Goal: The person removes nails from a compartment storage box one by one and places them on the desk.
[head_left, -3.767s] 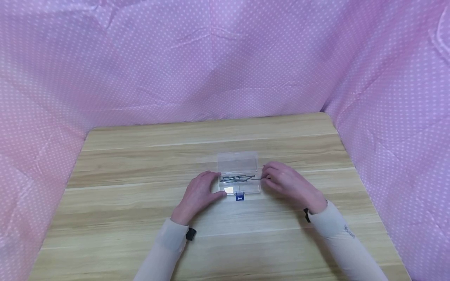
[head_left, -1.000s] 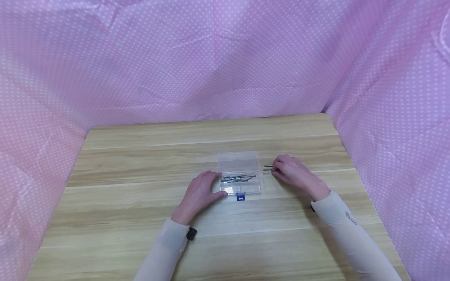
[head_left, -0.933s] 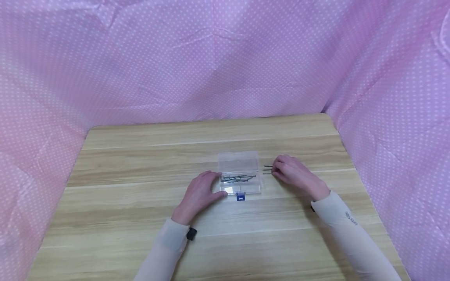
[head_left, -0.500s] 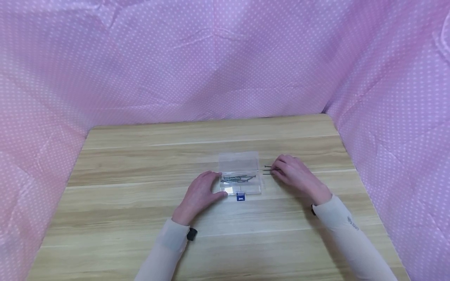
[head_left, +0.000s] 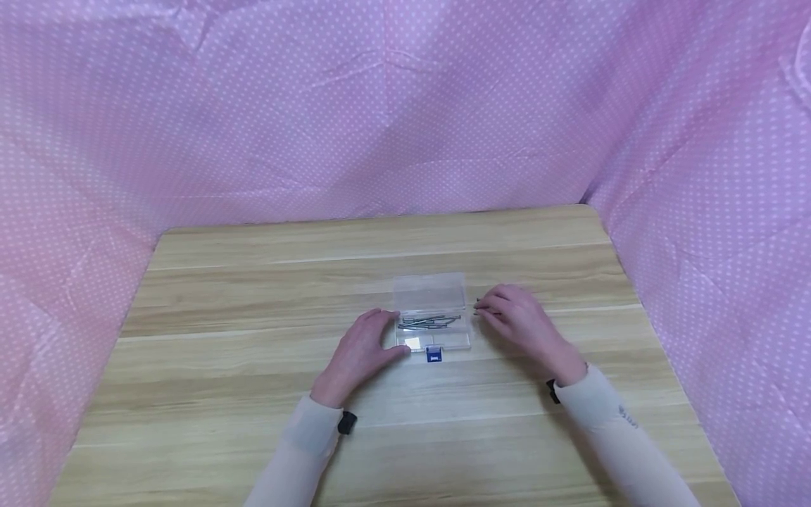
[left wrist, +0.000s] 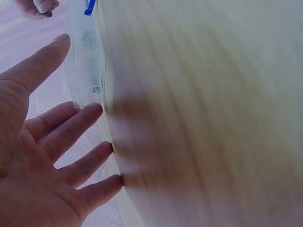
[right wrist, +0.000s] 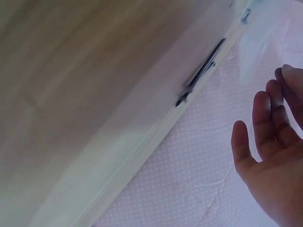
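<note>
A clear plastic box [head_left: 450, 341] lies on the table with its transparent lid [head_left: 429, 291] tipped back and a blue latch [head_left: 434, 355] at its front. Several long metal screws [head_left: 423, 323] lie in its rear compartment. My left hand [head_left: 356, 355] rests at the box's left end, thumb at the front corner and index finger at the rear; its fingers look spread in the left wrist view. To the right of the box, my right hand [head_left: 516, 320] hovers over loose screws [right wrist: 201, 71] on the table, nothing visible between its fingers. It mostly hides these screws in the head view.
The wooden table [head_left: 253, 282] has its far edge behind the box. Pink dotted cloth [head_left: 285, 127] hangs around the back and sides. Each wrist wears a dark strap [head_left: 346, 422].
Earlier my right hand held a screw at the box's right edge; screws now lie on the table beside it. In the last half second that hand has shifted left over them. My left hand stays put.
</note>
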`<state>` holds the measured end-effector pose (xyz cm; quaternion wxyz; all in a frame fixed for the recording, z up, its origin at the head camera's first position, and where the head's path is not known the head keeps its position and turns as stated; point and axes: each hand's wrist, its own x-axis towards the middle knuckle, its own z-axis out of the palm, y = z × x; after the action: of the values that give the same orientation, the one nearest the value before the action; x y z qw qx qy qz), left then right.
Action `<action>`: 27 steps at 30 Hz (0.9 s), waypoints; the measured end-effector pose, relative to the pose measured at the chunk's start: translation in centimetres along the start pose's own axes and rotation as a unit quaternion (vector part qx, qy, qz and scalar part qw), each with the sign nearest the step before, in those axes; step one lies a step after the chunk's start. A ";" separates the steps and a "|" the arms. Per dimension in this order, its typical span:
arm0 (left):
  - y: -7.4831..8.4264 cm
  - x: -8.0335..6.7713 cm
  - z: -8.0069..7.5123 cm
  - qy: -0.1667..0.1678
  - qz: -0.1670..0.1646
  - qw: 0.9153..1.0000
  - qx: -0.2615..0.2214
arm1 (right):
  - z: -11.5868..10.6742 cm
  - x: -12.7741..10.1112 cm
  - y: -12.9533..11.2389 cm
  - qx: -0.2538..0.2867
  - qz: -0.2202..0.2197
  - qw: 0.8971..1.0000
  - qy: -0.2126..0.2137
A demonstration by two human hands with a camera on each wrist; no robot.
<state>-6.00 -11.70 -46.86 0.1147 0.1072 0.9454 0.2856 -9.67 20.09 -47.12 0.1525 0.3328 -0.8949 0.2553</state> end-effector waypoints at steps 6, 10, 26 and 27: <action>-0.1 0.0 0.0 0.002 0.008 1.000 0.004 | 0.4 0.3 -1.2 0.018 -0.005 1.000 0.011; 0.1 0.1 0.0 -0.001 0.001 1.000 -0.001 | 0.7 0.6 -1.7 0.018 -0.001 1.000 0.004; 0.1 0.3 0.0 -0.005 -0.002 1.000 -0.001 | 1.4 2.2 -3.1 0.010 0.034 0.997 -0.071; 0.1 0.2 0.0 -0.005 -0.001 1.000 -0.001 | 1.5 2.3 -3.1 0.010 0.035 0.996 -0.076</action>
<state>-6.22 -11.55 -46.81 0.1196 0.1080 0.9445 0.2862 -9.38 16.05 -46.23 0.0714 0.3215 -0.9123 0.2434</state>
